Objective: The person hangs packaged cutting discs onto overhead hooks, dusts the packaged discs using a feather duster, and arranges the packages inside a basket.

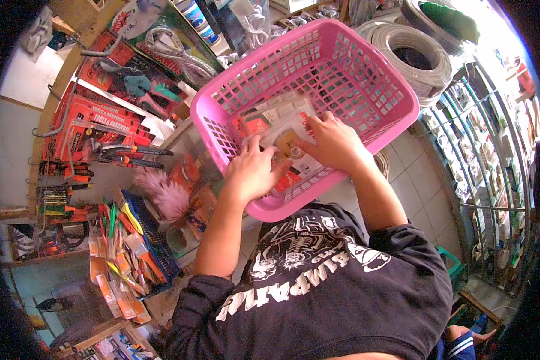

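A pink plastic basket with lattice sides is in front of my body, tilted in view. Inside its near left part lie several flat packets with red and white cards. The uppermost is a clear packet with a round yellow piece in it. My left hand is at the packet's left side, fingers curled and thumb toward the yellow piece. At its upper right edge is my right hand, its thumb on the front and fingers bent over the edge. Parts of the fingertips are hidden.
Carded tools hang on a rack at the left. Below them a dark blue basket holds brushes with orange handles. Coils of pale cable stand beyond the pink basket. A wire rack is at right; another person's hand shows bottom right.
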Motion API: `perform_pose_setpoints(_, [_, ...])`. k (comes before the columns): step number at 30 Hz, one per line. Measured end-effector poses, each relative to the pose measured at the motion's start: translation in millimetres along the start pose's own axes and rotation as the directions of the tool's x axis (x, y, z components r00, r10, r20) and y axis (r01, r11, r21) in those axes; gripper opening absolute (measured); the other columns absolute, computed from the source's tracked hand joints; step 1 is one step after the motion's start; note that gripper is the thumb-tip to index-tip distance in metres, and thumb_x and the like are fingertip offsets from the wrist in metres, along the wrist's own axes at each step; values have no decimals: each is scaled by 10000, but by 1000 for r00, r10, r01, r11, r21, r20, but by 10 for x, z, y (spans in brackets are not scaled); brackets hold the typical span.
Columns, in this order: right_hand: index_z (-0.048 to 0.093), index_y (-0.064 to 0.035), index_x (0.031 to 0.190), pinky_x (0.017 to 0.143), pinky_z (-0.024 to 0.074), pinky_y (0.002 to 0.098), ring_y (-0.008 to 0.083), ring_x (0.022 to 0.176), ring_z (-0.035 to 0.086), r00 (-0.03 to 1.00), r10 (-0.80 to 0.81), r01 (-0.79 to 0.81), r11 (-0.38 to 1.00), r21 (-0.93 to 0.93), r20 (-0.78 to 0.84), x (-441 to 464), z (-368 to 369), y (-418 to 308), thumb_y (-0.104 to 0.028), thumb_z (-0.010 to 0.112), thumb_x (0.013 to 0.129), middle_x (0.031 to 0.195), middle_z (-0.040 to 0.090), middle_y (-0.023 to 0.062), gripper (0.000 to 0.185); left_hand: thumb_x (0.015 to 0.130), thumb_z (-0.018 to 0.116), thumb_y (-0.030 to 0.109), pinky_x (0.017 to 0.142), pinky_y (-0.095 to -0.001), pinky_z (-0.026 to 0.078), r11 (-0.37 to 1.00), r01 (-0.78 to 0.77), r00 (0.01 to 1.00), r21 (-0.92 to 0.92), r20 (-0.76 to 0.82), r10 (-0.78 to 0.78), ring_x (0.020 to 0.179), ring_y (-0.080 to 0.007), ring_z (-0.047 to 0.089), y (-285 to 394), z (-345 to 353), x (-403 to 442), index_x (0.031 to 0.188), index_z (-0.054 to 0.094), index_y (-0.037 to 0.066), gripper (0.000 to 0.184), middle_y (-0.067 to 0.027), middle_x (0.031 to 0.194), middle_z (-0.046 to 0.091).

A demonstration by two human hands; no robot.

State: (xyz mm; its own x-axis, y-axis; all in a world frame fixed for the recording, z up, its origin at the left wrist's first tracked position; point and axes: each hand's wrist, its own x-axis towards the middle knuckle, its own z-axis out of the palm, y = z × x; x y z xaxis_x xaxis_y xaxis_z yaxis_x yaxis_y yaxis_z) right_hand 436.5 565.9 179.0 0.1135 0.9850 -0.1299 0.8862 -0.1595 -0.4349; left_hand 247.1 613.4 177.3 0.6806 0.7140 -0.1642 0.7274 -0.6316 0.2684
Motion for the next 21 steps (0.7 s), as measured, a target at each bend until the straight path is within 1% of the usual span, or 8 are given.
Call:
perform_pose_setpoints(5, [439,-38,1111,786,455,443,381,968,534,997,1,8,992,125,-71,-6,-20,-9,-357,600,798,1027,509,207,476,815,554,443,865,-455,440,1000,11,994,-22,-112,-14,1099,-393,451,15,-3,3,1234,416,42,596,-238,1179,422])
perform_pose_setpoints(8, [406,-35,1106,775,452,444,394,956,534,992,3,26,974,224,-128,9,21,26,-277,584,819,1024,512,223,416,820,561,406,861,-461,438,998,-3,982,61,-188,15,1088,-384,443,44,-10,-13,1253,374,48,593,-223,1177,429])
perform_pose_setpoints(12, [411,-32,1081,763,452,448,388,931,549,980,20,47,943,330,-198,9,22,20,-194,566,833,1039,524,226,334,833,563,297,811,-473,444,999,14,972,-30,-236,-21,1076,-369,435,7,12,5,1169,448,38,440,-185,1120,465])
perform_pose_setpoints(15, [448,-22,1024,730,455,441,391,881,567,975,-85,135,961,243,-205,17,30,61,-170,571,829,956,566,218,274,842,550,220,765,-476,444,1000,-14,951,-14,-310,9,1061,-356,447,-61,53,21,1079,497,49,297,-148,1032,508])
perform_pose_setpoints(17, [471,-15,991,693,461,415,374,828,584,990,-51,95,931,352,-134,22,-24,66,-151,567,830,866,583,205,232,843,542,181,743,-464,442,999,-44,921,12,-386,45,1021,-339,483,-73,66,26,1019,514,56,218,-128,959,533])
perform_pose_setpoints(18, [483,-11,974,675,464,402,365,802,592,994,-38,75,912,404,-98,22,-45,66,-142,565,831,821,592,199,211,845,540,179,742,-452,443,997,-38,933,-62,-359,13,986,-334,502,-70,54,25,1009,511,57,206,-128,941,539])
perform_pose_setpoints(20, [487,-2,952,639,462,366,313,731,599,981,-81,150,894,423,-177,29,0,118,-129,564,831,748,590,181,191,849,536,174,740,-430,444,978,-21,954,-209,-297,-44,915,-324,539,-54,28,28,989,505,60,182,-126,906,549])
perform_pose_setpoints(21, [489,3,940,622,461,349,287,696,603,971,-100,187,883,430,-217,31,7,128,-122,563,831,711,589,172,182,847,542,176,739,-419,446,974,-26,947,-226,-318,-48,884,-323,548,-49,26,30,991,505,58,190,-130,898,551])
